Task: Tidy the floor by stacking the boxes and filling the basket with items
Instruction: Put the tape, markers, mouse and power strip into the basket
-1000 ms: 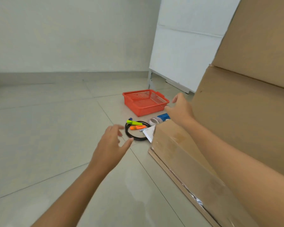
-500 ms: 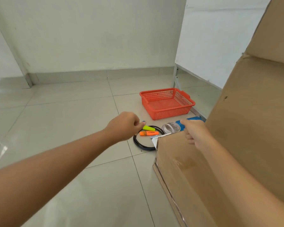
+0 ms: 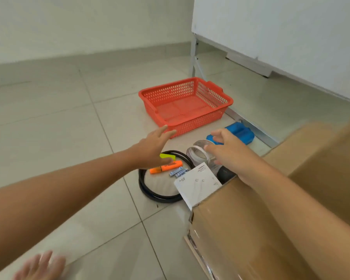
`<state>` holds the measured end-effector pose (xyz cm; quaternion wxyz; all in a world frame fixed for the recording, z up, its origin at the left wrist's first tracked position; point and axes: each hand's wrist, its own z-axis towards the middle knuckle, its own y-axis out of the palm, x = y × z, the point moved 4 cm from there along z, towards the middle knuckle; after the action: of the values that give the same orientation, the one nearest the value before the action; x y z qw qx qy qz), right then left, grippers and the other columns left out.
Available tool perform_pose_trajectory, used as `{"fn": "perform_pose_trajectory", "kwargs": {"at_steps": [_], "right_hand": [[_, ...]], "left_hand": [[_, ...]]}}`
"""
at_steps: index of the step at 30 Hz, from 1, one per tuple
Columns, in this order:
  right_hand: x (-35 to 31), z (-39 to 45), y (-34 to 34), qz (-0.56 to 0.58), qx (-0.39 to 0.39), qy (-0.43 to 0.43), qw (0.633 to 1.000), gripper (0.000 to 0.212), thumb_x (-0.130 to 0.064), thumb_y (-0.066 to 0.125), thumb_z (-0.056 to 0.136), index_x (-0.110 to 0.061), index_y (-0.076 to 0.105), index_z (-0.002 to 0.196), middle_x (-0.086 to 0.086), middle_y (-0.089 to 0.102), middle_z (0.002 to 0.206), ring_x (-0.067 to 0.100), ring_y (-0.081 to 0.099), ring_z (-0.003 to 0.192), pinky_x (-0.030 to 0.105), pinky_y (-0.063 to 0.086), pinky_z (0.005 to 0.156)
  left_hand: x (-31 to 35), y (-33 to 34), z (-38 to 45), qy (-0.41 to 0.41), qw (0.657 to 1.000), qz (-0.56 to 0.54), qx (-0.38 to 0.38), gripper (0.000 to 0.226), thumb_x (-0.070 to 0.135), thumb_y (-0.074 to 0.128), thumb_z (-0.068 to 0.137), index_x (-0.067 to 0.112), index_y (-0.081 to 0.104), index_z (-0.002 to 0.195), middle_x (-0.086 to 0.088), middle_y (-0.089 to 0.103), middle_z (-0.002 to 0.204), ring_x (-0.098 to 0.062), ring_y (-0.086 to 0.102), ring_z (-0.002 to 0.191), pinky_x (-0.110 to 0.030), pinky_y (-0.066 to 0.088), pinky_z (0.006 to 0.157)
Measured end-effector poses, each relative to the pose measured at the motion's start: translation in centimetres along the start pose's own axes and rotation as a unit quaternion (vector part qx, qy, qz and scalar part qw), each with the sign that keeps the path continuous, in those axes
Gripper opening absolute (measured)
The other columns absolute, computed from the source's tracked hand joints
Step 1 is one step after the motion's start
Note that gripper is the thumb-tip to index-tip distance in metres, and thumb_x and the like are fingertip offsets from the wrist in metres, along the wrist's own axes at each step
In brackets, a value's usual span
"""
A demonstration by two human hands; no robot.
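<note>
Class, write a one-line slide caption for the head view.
Both hands, left and right, reach over floor clutter toward an empty orange basket.

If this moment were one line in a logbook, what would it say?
phase: reaching | left hand: open above highlighters | right hand: open over tape roll | basket: empty

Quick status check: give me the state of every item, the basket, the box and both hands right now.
Red plastic mesh basket: upright, empty.
Orange highlighter: lying on floor.
Yellow highlighter: on floor, partly hidden by left hand.
Black cable loop: flat on floor.
Clear tape roll: on floor under right hand.
Blue plastic item: on floor.
Brown cardboard box: closed.
Left hand: open, hovering.
Right hand: open, holding nothing.
</note>
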<state>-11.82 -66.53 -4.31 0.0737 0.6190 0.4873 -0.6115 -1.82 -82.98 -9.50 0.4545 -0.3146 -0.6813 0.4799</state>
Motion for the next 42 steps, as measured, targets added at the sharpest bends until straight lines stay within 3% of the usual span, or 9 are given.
{"fn": "perform_pose_trajectory", "kwargs": {"at_steps": [6, 9, 13, 18, 21, 28, 33, 39, 42], "right_hand": [[0.0, 2.0, 1.5, -0.047, 0.015, 0.085, 0.995, 0.046, -0.021, 0.053, 0.092, -0.020, 0.038, 0.136, -0.006, 0.044, 0.116, 0.008, 0.049, 0.091, 0.028, 0.047, 0.082], [1.1, 2.0, 2.5, -0.098, 0.026, 0.120, 0.988, 0.046, -0.019, 0.052, 0.092, -0.019, 0.037, 0.136, 0.000, 0.046, 0.132, 0.011, 0.050, 0.093, 0.021, 0.040, 0.071], [2.0, 2.2, 3.3, -0.143, 0.033, 0.175, 0.974, 0.047, -0.021, 0.053, 0.092, -0.017, 0.038, 0.137, 0.002, 0.044, 0.138, 0.017, 0.046, 0.120, 0.024, 0.036, 0.090], [1.1, 2.4, 4.5, -0.153, 0.049, 0.216, 0.963, 0.045, -0.019, 0.050, 0.094, -0.021, 0.037, 0.137, 0.001, 0.044, 0.138, 0.015, 0.048, 0.110, 0.021, 0.037, 0.082], [0.4, 3.0, 4.9, -0.194, 0.030, 0.226, 0.954, 0.049, -0.018, 0.049, 0.095, -0.021, 0.032, 0.141, 0.001, 0.038, 0.144, 0.017, 0.045, 0.122, 0.021, 0.036, 0.089], [-1.7, 2.7, 2.8, -0.379, -0.038, 0.229, 0.896, 0.049, -0.018, 0.047, 0.093, -0.023, 0.031, 0.139, 0.003, 0.037, 0.140, 0.024, 0.047, 0.118, 0.039, 0.046, 0.095], [-0.7, 3.4, 1.4, -0.442, -0.079, 0.224, 0.865, 0.058, -0.024, 0.052, 0.092, -0.020, 0.025, 0.143, 0.004, 0.038, 0.140, 0.023, 0.053, 0.112, 0.038, 0.049, 0.093], [1.8, 11.0, 2.8, -0.392, -0.031, 0.176, 0.903, 0.048, -0.025, 0.054, 0.090, -0.011, 0.038, 0.133, 0.009, 0.049, 0.129, 0.027, 0.051, 0.113, 0.037, 0.045, 0.090], [2.7, 12.4, 4.5, -0.375, -0.079, 0.175, 0.907, 0.045, -0.023, 0.054, 0.088, -0.011, 0.045, 0.131, 0.009, 0.053, 0.128, 0.027, 0.053, 0.112, 0.037, 0.047, 0.094]], "left_hand": [[-4.6, 1.5, 3.7, 0.025, 0.997, -0.042, -0.054, 0.080, 0.041, 0.062, 0.085, 0.016, 0.019, 0.147, -0.009, 0.017, 0.153, -0.025, 0.022, 0.140, -0.036, 0.025, 0.113], [-4.9, 4.5, 5.6, 0.061, 0.994, -0.035, -0.084, 0.083, 0.045, 0.058, 0.085, 0.015, 0.015, 0.149, -0.010, 0.013, 0.156, -0.022, 0.019, 0.142, -0.032, 0.020, 0.115], [-3.9, 7.5, 8.4, 0.135, 0.982, -0.022, -0.129, 0.077, 0.039, 0.053, 0.089, 0.014, 0.013, 0.149, -0.010, 0.013, 0.156, -0.022, 0.018, 0.143, -0.032, 0.021, 0.114], [-1.3, 7.4, 9.4, 0.138, 0.976, -0.121, -0.115, 0.067, 0.031, 0.055, 0.089, 0.011, 0.023, 0.145, -0.007, 0.027, 0.150, -0.024, 0.031, 0.136, -0.038, 0.029, 0.110], [-1.0, 7.3, 10.1, 0.132, 0.973, -0.162, -0.103, 0.056, 0.025, 0.051, 0.092, 0.011, 0.028, 0.141, -0.009, 0.038, 0.139, -0.027, 0.041, 0.127, -0.039, 0.036, 0.103], [-1.7, 6.8, 11.3, 0.100, 0.968, -0.203, -0.105, 0.034, 0.021, 0.047, 0.094, 0.008, 0.046, 0.126, -0.013, 0.064, 0.110, -0.032, 0.058, 0.103, -0.042, 0.046, 0.089], [-2.0, 7.0, 10.8, 0.124, 0.967, -0.167, -0.145, 0.053, 0.025, 0.047, 0.095, 0.012, 0.031, 0.144, -0.009, 0.054, 0.132, -0.026, 0.050, 0.123, -0.040, 0.040, 0.102], [-4.8, 5.0, 9.7, 0.117, 0.978, -0.103, -0.140, 0.060, 0.026, 0.045, 0.096, 0.014, 0.020, 0.149, -0.006, 0.035, 0.149, -0.021, 0.034, 0.136, -0.033, 0.027, 0.111], [-5.7, 4.4, 9.2, 0.111, 0.980, -0.072, -0.149, 0.059, 0.028, 0.044, 0.096, 0.014, 0.020, 0.148, -0.006, 0.031, 0.151, -0.020, 0.031, 0.138, -0.035, 0.026, 0.112]]}}
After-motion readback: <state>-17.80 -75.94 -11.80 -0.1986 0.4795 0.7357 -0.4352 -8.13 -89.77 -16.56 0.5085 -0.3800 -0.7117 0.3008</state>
